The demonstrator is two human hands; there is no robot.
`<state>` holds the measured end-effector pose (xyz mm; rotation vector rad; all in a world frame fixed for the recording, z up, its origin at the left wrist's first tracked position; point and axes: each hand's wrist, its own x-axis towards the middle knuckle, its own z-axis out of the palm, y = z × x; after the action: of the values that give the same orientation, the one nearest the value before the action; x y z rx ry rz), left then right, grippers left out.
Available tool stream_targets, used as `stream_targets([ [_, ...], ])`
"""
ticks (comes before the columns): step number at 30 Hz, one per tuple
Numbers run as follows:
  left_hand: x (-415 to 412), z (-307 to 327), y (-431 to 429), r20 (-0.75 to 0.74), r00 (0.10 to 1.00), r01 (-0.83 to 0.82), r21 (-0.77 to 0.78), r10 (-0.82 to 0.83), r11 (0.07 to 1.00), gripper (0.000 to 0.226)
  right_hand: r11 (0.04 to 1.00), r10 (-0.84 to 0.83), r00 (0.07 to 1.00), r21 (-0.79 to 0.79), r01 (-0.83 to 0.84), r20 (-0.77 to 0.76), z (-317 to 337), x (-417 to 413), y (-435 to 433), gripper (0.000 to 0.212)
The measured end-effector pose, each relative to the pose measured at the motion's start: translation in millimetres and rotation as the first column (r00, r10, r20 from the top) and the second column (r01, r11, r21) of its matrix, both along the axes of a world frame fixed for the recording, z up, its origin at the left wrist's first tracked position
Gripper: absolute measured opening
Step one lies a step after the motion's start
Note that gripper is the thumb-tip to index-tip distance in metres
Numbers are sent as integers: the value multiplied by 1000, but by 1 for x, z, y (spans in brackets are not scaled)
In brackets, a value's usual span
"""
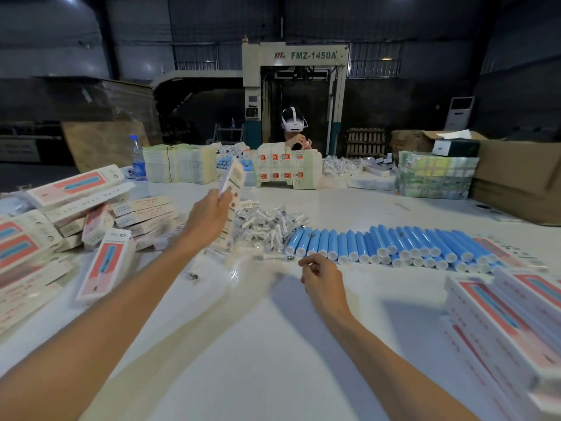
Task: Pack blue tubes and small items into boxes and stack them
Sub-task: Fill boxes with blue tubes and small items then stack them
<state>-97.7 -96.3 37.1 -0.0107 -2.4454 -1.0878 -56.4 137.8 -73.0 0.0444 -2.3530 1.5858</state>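
While your left hand (209,218) grips a box (235,177) lifted off the tabletop (258,344) — long axis near upright, top end tipped away from you — you seem to be at the filling step. Your right hand (323,279) hovers, fingers (307,262) loosely curled on nothing visible, just short of the blue tubes (394,247) lying side by side, white ends toward you; next, pick one and align it with the box.

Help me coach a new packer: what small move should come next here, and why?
Probably reach the right hand to the nearest blue tube. The left hand grips a raised box, while the right hand hovers loosely curled, seemingly empty, just short of the tubes, so a tube looks like the missing piece.
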Motion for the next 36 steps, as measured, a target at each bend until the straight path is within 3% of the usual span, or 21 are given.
stream_targets([
  [2,14,1,32,46,981,164,311,-188,936,29,1000,-16,1000,-14,15,-12,2,4,1,23],
  [5,28,-10,75,28,899,314,656,-438,687,22,995,-91,995,23,92,-34,7,10,3,23],
  [7,35,-26,95,-42,855,374,741,-518,558,25,978,-175,984,110,178,-35,16,9,8,23],
  [10,42,-58,105,-118,798,457,759,-591,464,30,946,-252,968,207,250,-16,34,-2,22,22],
  [13,38,-78,99,-98,753,492,741,-651,457,31,856,-310,949,420,301,-48,50,-27,40,27],
  [17,43,-84,95,-53,741,479,741,-670,471,32,613,-385,920,724,315,-74,55,-61,68,38],
  [25,44,-83,98,-28,719,520,685,-695,510,36,278,-439,888,919,280,-138,37,-96,111,34],
  [32,42,-83,96,-27,684,569,645,-729,511,38,182,-497,854,944,275,-153,37,-109,106,46],
  [36,38,-82,94,-26,684,562,657,-729,503,37,189,-521,849,958,216,-88,38,-115,102,42],
])
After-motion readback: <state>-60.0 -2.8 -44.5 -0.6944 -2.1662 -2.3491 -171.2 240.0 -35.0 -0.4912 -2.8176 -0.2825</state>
